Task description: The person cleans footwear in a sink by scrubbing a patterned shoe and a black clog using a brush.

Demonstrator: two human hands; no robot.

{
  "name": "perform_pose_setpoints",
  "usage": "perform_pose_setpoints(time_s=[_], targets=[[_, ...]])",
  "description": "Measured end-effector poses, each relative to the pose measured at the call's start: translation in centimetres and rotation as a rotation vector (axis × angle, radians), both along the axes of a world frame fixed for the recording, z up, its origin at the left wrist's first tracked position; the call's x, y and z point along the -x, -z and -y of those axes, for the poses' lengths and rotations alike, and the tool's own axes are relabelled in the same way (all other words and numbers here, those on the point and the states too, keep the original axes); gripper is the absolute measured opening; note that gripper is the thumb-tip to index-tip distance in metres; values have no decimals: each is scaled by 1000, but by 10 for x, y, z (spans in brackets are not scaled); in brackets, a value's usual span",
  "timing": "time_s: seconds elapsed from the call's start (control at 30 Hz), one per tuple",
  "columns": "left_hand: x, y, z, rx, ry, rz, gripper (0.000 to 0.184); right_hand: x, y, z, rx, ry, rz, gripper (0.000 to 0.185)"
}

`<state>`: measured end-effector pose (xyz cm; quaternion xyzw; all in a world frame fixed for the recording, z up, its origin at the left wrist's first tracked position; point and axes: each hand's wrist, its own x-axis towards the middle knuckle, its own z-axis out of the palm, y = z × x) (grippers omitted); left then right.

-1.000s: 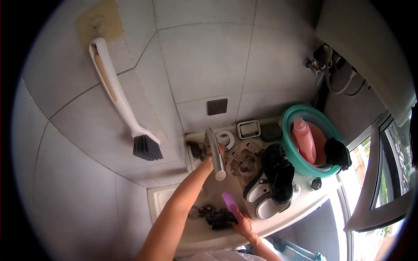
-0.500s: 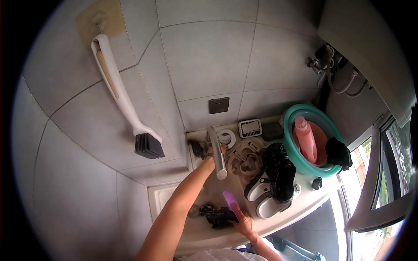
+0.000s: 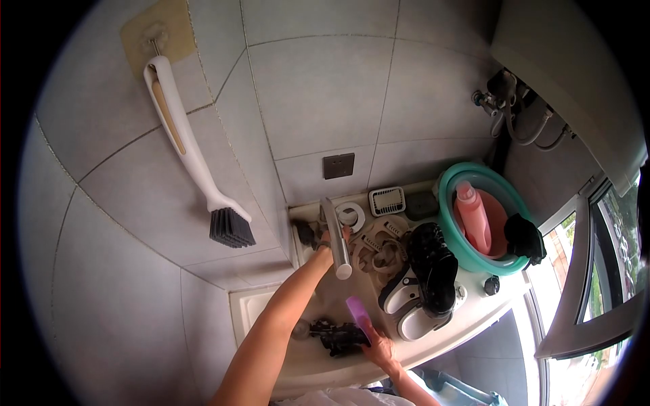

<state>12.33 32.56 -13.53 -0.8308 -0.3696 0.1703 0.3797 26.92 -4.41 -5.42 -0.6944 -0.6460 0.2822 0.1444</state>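
My left hand (image 3: 333, 238) reaches behind the metal faucet (image 3: 336, 243), near a white ring-shaped object (image 3: 351, 215); the faucet hides most of its fingers. My right hand (image 3: 380, 350) is wrapped round a purple brush-like object (image 3: 359, 311), whose upper end points toward the faucet. Just left of that hand, a dark, wet-looking item (image 3: 335, 336) lies in the sink (image 3: 284, 369). Beige strapped sandals (image 3: 382, 250) rest to the right of the faucet.
Black shoes (image 3: 432, 271) lie over white-soled footwear (image 3: 414, 323) on the right. Behind them stands a teal basin (image 3: 450, 230) holding a pink bottle (image 3: 475, 220). A long-handled brush (image 3: 186, 142) hangs on the left wall. A white soap dish (image 3: 387, 201) sits at the back.
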Motion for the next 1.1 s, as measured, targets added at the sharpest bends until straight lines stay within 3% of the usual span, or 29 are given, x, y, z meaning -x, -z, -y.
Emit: perform_pose_setpoints(time_s=[0.27,0.5,0.7,0.77,0.8,0.9,0.97,1.0,1.03,1.1], targets=[[0,36,-15,60,-16,-236,56,1,-3,0,19,4,2,85],[-1,-6,3,224,-116,-122,55,1,-6,-1,2,-2,-6,84],[2,-50,26,31,-8,-207,44,1,-5,0,11,3,-11,85],[3,-67,35,67,-13,66,37,2,-6,-1,-10,0,-16,86],[2,-59,31,66,-12,66,37,2,-5,-1,-10,1,-15,86],[2,-44,24,-7,15,-219,49,1,-3,-1,-9,-6,-8,87],[6,-48,31,32,54,455,35,0,-5,-2,43,-7,-10,88],[7,-29,23,36,55,454,35,0,-2,-2,47,-6,-10,88],[9,2,6,485,10,1197,31,-1,3,-4,0,-4,-96,88],[12,11,9,953,-49,1927,27,-1,2,-9,-48,-7,-180,89]])
